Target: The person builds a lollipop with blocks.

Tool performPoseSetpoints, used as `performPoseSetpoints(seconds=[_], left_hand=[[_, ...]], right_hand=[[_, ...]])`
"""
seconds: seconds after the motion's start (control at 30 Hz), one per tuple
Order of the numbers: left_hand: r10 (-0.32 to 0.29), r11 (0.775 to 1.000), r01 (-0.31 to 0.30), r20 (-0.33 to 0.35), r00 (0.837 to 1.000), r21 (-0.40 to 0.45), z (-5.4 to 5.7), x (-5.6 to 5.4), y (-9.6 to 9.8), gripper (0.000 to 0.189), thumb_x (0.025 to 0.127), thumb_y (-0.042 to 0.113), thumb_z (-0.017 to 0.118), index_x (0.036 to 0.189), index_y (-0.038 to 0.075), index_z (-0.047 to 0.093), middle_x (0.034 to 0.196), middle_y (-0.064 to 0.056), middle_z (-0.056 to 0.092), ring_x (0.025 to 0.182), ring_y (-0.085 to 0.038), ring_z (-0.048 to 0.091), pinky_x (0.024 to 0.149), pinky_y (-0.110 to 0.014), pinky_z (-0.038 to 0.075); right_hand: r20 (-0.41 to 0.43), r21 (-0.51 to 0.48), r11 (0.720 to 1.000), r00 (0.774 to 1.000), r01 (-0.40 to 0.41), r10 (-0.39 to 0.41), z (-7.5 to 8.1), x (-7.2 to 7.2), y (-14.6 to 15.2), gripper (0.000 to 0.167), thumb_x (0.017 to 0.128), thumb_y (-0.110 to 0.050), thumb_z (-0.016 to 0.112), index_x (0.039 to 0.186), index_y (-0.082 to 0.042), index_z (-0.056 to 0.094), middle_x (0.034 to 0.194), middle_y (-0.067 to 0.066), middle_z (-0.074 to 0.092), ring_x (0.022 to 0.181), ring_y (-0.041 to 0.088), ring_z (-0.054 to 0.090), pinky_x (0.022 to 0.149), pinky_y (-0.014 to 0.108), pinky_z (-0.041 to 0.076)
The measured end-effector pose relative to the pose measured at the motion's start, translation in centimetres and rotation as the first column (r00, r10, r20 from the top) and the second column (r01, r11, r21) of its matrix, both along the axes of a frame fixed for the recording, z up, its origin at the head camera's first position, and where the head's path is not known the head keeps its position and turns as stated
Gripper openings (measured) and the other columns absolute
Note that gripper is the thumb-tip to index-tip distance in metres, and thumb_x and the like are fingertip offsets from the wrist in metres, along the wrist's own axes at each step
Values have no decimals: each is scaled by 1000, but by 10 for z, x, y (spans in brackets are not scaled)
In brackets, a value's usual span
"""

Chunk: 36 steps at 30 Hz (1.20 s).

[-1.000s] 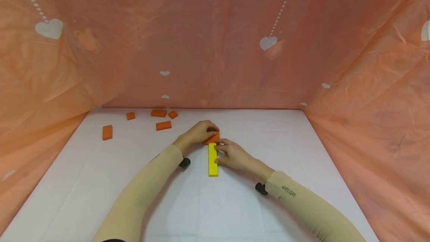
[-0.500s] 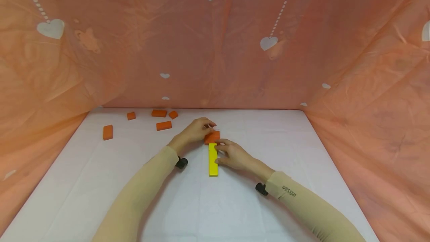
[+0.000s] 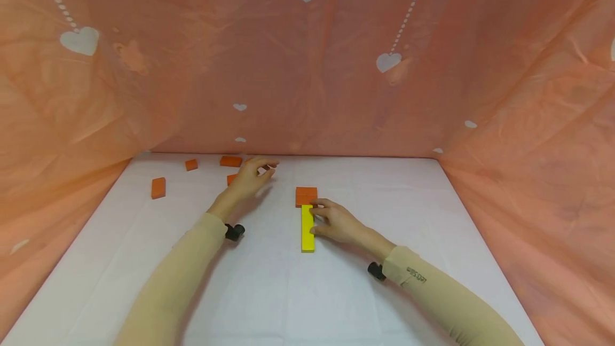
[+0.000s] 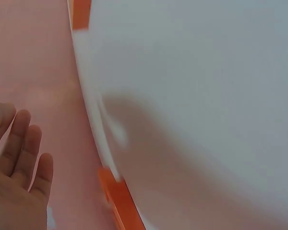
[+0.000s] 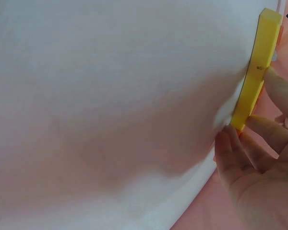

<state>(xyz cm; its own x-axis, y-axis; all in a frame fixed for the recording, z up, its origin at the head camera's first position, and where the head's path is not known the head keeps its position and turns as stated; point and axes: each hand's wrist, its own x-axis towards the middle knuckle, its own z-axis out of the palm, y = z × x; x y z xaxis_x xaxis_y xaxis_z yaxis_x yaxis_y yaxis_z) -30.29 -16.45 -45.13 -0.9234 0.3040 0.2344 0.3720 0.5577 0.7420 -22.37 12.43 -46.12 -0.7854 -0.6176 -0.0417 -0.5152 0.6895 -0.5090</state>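
Observation:
A long yellow block (image 3: 307,231) lies on the white table, its far end against orange blocks (image 3: 305,192) set side by side. My right hand (image 3: 338,223) rests at the yellow block's right side, thumb and fingertips touching it without curling round it; the right wrist view shows the same yellow block (image 5: 257,67) beside the fingers. My left hand (image 3: 250,178) hovers with nothing in it, fingers loosely extended. It partly covers an orange block (image 3: 231,179) at the back. In the left wrist view the left hand (image 4: 21,167) has its fingers spread apart.
More orange blocks lie at the back left: one (image 3: 158,188) farthest left, a small one (image 3: 191,165), and another (image 3: 231,161) near the table's far edge. A pink curtain (image 3: 307,79) with white hearts stands behind and at both sides of the table (image 3: 336,298).
My left hand has let go of the orange blocks beyond the yellow block and moved left toward the loose ones. My right hand has stayed at the yellow block.

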Motion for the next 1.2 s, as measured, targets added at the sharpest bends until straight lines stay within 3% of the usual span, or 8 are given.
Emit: performPoseSetpoints(seconds=[0.1,0.33,0.53,0.67,0.83,0.97,1.2], left_hand=[[34,999,-34,-30,999,-3,0,0,-20,31,104,8,62,133,-1,67,126,-17,66,113,-32,61,96,-49,51],[69,997,-70,-16,997,-43,-5,2,-62,32,104,3,60,133,-7,64,138,-24,59,117,-41,61,96,-55,54],[88,985,-77,65,994,-156,-7,7,-85,36,104,7,60,137,-7,61,135,-25,59,117,-43,59,100,-56,52],[83,973,-55,119,989,-222,-8,6,-93,35,103,10,64,135,-4,64,134,-24,60,118,-43,60,102,-57,51],[60,957,-35,78,995,-289,-9,6,-96,34,99,7,68,132,-4,66,127,-24,63,114,-44,60,101,-59,50],[56,949,-35,58,997,-313,-9,7,-96,34,98,5,70,131,-5,67,129,-26,61,112,-44,59,101,-59,49],[55,952,-20,106,993,-306,-8,7,-94,33,101,4,65,133,-5,66,135,-26,55,118,-44,55,106,-59,45]], right_hand=[[4,-1,1000,1000,2,-2,0,1,0,56,97,-27,76,144,-1,60,159,17,45,145,39,44,119,53,38],[12,-7,1000,1000,6,-6,1,1,1,56,97,-27,76,144,-1,60,159,17,44,145,39,44,118,54,38],[-2,-6,1000,1000,-4,4,0,1,2,56,97,-27,76,144,-1,60,159,17,45,145,39,45,118,53,38],[1,5,1000,1000,-2,2,-1,0,2,57,98,-29,75,146,-2,59,160,16,44,146,38,44,119,52,37],[7,1,1000,1000,0,0,-1,0,2,58,97,-29,76,145,-2,59,160,16,44,146,38,43,119,52,37],[9,-3,1000,1000,-1,1,0,1,2,57,97,-28,76,145,-2,59,160,16,44,146,38,44,119,53,37],[18,5,1000,1000,2,-3,0,1,2,57,98,-29,75,146,-3,59,160,16,43,146,39,43,119,54,36]])
